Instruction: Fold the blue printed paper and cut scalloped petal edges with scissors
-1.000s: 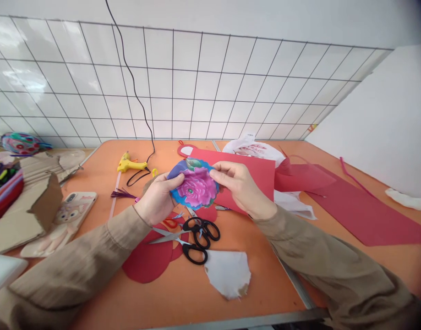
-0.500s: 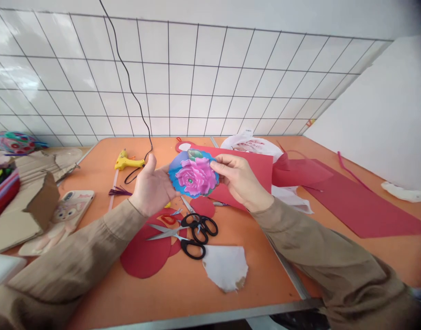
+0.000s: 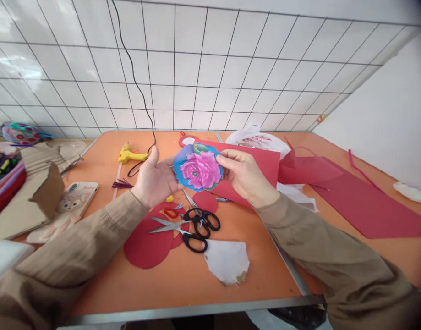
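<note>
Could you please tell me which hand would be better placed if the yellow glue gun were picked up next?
Probably the left hand: it is open, with its thumb near the yellow glue gun. The right hand is farther off and pinches the edge of the flower piece.

I can read no words. Red print on the white bag (image 3: 246, 135), right of the glue gun (image 3: 128, 155), is too blurred for me.

An orange metal-edged table (image 3: 261, 288) is carrying a yellow glue gun (image 3: 128, 155), purple tassel (image 3: 121, 184), cased phone (image 3: 79, 198), white scrap (image 3: 227, 260), long red sheet (image 3: 361, 206) and red cut rounds (image 3: 144, 252) — black-handled scissors (image 3: 174, 226) lying partly across these.
</note>
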{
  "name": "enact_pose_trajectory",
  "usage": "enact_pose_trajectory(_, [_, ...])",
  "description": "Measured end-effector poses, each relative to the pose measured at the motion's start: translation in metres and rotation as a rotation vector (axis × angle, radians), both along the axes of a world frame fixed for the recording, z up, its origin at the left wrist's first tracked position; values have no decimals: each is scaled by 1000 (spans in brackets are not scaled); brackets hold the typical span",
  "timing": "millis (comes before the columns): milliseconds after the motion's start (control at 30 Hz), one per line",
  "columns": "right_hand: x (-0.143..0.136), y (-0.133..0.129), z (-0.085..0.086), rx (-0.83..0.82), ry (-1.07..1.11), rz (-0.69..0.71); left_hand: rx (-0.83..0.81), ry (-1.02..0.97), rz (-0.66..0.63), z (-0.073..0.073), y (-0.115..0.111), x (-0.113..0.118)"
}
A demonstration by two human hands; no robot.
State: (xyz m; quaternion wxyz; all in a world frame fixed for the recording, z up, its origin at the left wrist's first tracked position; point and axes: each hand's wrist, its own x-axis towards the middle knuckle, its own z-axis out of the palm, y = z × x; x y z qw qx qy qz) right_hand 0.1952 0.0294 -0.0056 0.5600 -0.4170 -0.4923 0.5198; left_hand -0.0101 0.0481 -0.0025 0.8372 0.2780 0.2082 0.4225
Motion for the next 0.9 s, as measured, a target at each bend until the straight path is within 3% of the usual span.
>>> enact_pose_trajectory(300, [4, 3, 1, -41, 51, 10, -27, 109, -4, -7, 4, -3])
enact_pose_trajectory(633, [1, 0, 3, -114, 121, 55, -139, 142, -45, -5, -2, 0])
enact_pose_trajectory(900, [-3, -5, 4, -129, 113, 89, -132, 60, 33, -10, -6, 0])
